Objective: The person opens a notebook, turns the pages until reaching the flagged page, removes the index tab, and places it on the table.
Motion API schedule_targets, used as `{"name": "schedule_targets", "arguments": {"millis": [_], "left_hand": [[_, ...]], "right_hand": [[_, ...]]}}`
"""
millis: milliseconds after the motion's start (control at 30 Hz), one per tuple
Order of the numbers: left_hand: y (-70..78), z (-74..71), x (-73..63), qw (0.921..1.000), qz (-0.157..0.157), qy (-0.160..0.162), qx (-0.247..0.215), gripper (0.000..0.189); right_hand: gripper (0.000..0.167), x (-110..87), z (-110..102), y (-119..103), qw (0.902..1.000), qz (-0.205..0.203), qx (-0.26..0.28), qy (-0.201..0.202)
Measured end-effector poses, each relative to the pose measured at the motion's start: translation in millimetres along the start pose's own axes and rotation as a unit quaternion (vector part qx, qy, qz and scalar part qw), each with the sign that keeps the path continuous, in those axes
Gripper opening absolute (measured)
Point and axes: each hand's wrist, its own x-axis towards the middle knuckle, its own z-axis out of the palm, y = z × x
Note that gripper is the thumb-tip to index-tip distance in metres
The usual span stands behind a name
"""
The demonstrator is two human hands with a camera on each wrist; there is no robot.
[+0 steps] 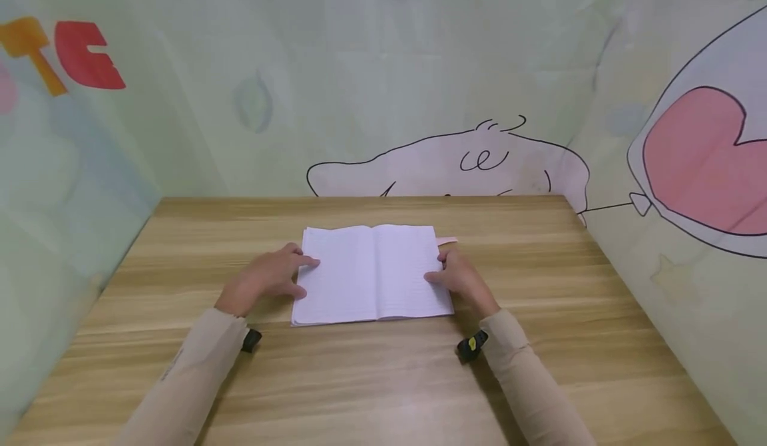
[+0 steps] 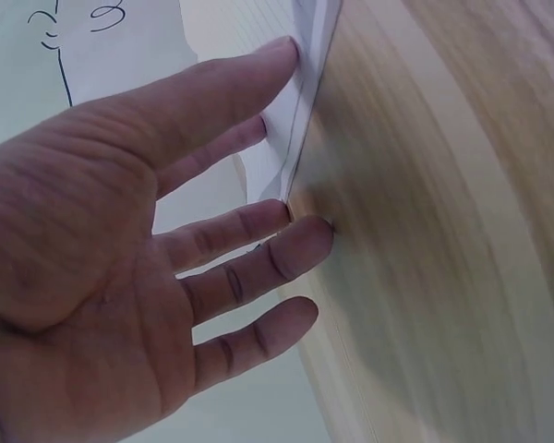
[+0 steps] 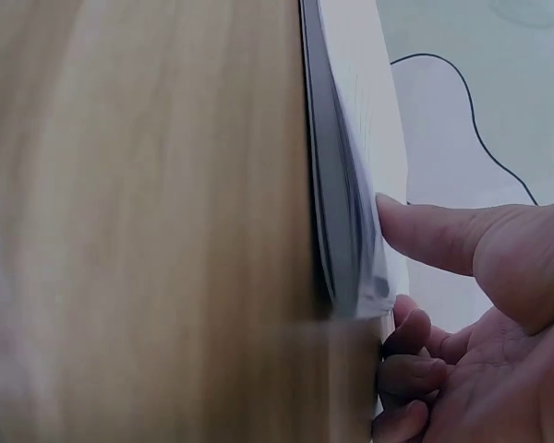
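Note:
A notebook [image 1: 344,276] with lined white pages lies spread flat on the wooden table. At its left edge is my left hand [image 1: 272,274], with the index finger reaching onto the page and the thumb by the edge. In the left wrist view, that hand's fingers [image 2: 235,277] are spread and fairly straight, touching the page edge. My right hand [image 1: 461,278] holds the right edge of the notebook, thumb on the page. In the right wrist view, the thumb [image 3: 434,231] presses the page side while the other fingers curl by the edge of the page stack [image 3: 346,203].
A small pink strip [image 1: 447,240] sticks out beyond the notebook's right edge. The wooden table [image 1: 359,379] meets a printed cloth backdrop [image 1: 269,86] at the back and sides. Dark wrist devices [image 1: 472,346] sit at both sleeves.

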Motion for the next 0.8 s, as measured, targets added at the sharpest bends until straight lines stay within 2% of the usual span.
{"name": "schedule_targets", "arguments": {"millis": [300,467,667,800], "left_hand": [[4.4,-3.5,-1.8,0.9999,0.006,-0.012,0.005,0.064],[2.3,-4.2,-2.0,0.9999,0.012,-0.004,0.01,0.063],[1.3,-2.9,1.3,0.9998,0.005,-0.013,0.017,0.065],[1.9,-1.0,1.6,0.9998,-0.002,-0.015,0.014,0.065]], "right_hand": [[0.05,0.3,1.2,-0.8,0.9994,-0.009,0.033,0.011],[0.046,0.0,2.1,-2.9,0.9986,-0.024,0.045,0.012],[0.046,0.2,3.8,-5.5,0.9984,-0.002,0.053,0.019],[0.039,-0.6,5.2,-5.9,0.9979,0.007,0.062,0.018]]}}
